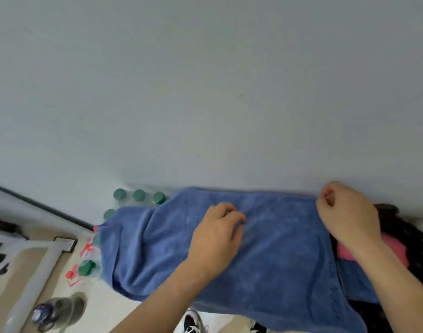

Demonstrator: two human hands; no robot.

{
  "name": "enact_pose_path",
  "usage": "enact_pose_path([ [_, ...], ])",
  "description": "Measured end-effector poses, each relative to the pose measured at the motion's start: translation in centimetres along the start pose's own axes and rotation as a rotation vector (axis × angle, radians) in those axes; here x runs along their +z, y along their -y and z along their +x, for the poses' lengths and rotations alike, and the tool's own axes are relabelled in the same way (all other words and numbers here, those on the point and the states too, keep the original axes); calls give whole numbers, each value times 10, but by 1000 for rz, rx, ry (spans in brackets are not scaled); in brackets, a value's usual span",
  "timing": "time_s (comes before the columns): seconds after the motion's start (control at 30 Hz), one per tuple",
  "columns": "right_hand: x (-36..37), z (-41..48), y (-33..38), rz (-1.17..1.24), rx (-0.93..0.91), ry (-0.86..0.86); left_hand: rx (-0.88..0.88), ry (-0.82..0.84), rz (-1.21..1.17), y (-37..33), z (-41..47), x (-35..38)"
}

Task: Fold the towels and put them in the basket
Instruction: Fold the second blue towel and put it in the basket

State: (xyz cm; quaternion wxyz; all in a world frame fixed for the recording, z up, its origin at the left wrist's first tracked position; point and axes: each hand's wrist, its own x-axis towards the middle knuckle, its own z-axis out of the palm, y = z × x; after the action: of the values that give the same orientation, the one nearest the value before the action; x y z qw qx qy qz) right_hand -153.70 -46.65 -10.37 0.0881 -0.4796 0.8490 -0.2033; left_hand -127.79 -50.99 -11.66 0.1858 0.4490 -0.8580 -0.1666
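A blue towel lies spread out, draped over a pack of bottles on the left and over a dark basket on the right. My left hand rests on the middle of the towel with its fingers curled; whether they pinch the cloth is unclear. My right hand pinches the towel's far right corner against the wall. The black basket sits at the right, mostly hidden by the towel and my right arm. A pink towel shows inside it.
A grey wall rises directly behind the towel. Green-capped bottles in a plastic pack stand at the left. A lone bottle stands on the floor at the lower left beside a white frame. My shoes show below.
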Motion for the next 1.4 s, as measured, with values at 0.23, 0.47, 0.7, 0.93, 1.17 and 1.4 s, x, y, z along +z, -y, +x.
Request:
enact_pose_path([
  [0.23,45,-27,142,192,-443,252,-591,-168,364,150,-50,-96],
  [0.47,108,-45,285,251,-608,645,-868,-114,-18,199,-79,-121],
  [0.7,127,-71,386,133,-874,1212,-746,-281,-906,190,-110,-159],
  [0.93,114,-56,420,-637,-972,1458,-674,-394,-1229,193,-135,-180],
  [1.17,101,-29,448,-1142,-1005,997,-861,-374,-1215,210,-144,-162],
  [1.4,105,-6,469,-1069,-1025,550,-876,-304,-956,219,-153,-151],
])
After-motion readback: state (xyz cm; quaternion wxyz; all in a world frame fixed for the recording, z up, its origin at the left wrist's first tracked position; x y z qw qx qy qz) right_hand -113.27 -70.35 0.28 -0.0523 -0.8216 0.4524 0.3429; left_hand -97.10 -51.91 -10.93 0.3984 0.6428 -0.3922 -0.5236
